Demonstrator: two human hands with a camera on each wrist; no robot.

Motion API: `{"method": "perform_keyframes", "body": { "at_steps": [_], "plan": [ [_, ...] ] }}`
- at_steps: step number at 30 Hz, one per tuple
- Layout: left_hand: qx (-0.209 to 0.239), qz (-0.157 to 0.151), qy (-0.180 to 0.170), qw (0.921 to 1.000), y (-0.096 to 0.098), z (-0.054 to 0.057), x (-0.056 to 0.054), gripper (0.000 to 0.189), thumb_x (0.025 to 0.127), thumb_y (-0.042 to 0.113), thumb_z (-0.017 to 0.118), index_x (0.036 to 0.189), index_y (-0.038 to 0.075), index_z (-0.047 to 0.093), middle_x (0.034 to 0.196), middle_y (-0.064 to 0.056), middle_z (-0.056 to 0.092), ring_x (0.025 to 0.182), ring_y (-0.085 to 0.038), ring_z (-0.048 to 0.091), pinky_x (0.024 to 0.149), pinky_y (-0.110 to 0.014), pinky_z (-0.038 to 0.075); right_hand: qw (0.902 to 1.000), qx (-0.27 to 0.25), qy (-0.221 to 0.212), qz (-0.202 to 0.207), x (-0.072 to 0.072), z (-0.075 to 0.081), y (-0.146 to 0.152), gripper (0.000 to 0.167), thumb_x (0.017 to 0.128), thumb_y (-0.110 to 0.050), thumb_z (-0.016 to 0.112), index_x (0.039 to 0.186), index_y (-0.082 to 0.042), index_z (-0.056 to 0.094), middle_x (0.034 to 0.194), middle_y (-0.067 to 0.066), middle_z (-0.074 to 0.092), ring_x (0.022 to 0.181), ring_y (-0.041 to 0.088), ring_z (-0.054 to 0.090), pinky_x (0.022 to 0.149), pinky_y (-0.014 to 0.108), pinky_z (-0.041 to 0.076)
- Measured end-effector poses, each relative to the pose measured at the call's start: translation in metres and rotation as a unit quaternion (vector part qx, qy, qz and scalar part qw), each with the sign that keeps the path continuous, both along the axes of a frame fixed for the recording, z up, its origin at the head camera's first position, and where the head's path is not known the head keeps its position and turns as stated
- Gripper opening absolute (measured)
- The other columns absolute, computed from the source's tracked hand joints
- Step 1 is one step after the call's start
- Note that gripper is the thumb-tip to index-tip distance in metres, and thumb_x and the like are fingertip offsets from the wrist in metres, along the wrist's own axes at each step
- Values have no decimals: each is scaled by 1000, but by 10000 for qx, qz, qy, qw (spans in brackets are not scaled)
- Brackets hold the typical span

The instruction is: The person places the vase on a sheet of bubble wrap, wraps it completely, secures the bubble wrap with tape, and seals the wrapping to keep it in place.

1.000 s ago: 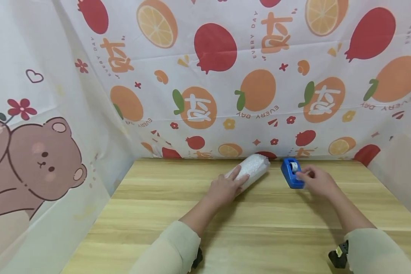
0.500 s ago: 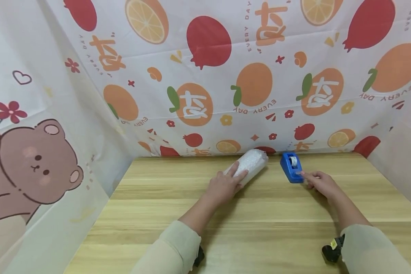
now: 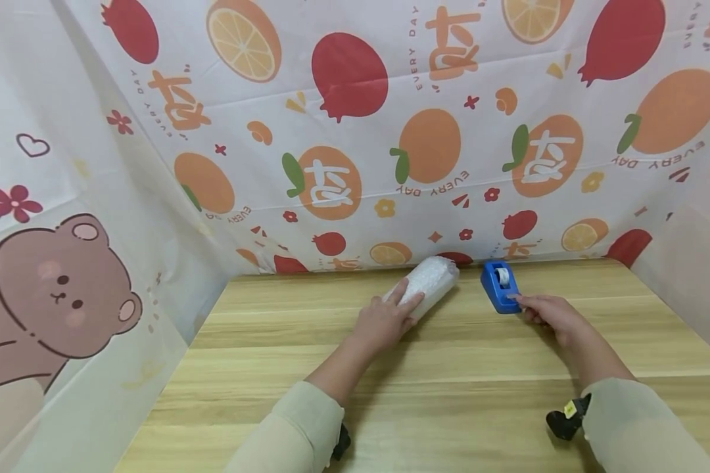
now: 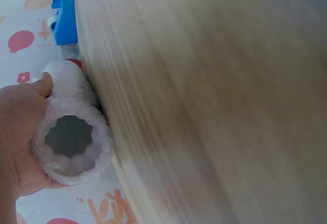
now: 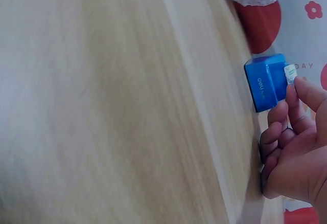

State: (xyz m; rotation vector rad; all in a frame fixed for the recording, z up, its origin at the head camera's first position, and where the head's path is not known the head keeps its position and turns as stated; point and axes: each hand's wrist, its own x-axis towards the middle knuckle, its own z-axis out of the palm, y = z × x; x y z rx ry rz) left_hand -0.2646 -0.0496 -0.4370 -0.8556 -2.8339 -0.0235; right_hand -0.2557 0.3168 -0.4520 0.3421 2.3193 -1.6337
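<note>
A bubble-wrapped cylinder [image 3: 434, 282] lies slantwise near the back of the wooden table. My left hand [image 3: 383, 323] grips its near end from above, thumb on one side and fingers on the other. In the left wrist view, the wrap [image 4: 102, 147] rings a dark, round end. To the right stands a blue tape dispenser [image 3: 498, 297] with a white-cored tape roll [image 3: 501, 276] in it. At the dispenser's front edge, my right hand [image 3: 551, 314] pinches the tape's end between thumb and index finger; its other fingers curl below in the right wrist view.
A white cloth [image 3: 432, 197] printed with fruit hangs right behind the table's back edge. Another cloth [image 3: 171, 309] with a bear borders the left side. The wooden tabletop [image 3: 449, 387] stretches in front, under both forearms.
My right hand has come down from beside the dispenser to its front edge, thumb and finger now on the tape's end. The left hand stays on the wrapped cylinder; the head view shifts slightly.
</note>
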Motion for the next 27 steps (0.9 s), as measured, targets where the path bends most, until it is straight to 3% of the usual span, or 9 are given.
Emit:
{"method": "perform_keyframes", "body": {
  "at_steps": [9, 15, 20, 27],
  "plan": [
    [6, -5, -20, 10000, 1, 2, -1, 55, 99, 46, 51, 151, 42, 33, 163, -1, 25, 97, -38, 63, 63, -45, 56, 9946, -948, -235, -350, -5, 4, 2, 32, 97, -41, 58, 81, -15, 67, 75, -7, 59, 82, 16, 50, 82, 33, 29],
    [-54, 22, -120, 9999, 3, 2, -1, 55, 100, 48, 50, 152, 43, 32, 163, -1, 24, 99, -38, 63, 64, -45, 56, 9911, -1256, -165, -409, -3, 4, 3, 26, 98, -39, 58, 81, -21, 67, 77, -11, 60, 84, 12, 51, 85, 31, 29],
    [-60, 107, -184, 9998, 4, 4, -1, 55, 100, 48, 48, 152, 43, 30, 164, 0, 22, 102, -40, 62, 67, -46, 56, 9936, -1053, 2, -413, -1, 2, -1, 25, 98, -37, 59, 81, -22, 69, 76, -13, 65, 79, 9, 56, 81, 26, 39],
    [-50, 142, -161, 9998, 3, 2, -1, 55, 100, 48, 49, 152, 42, 32, 163, -1, 23, 102, -41, 62, 67, -47, 56, 9975, -467, 117, -519, 0, 0, -9, 24, 97, -33, 58, 88, -13, 68, 75, -11, 69, 74, 7, 59, 71, 22, 46]
  ]
}}
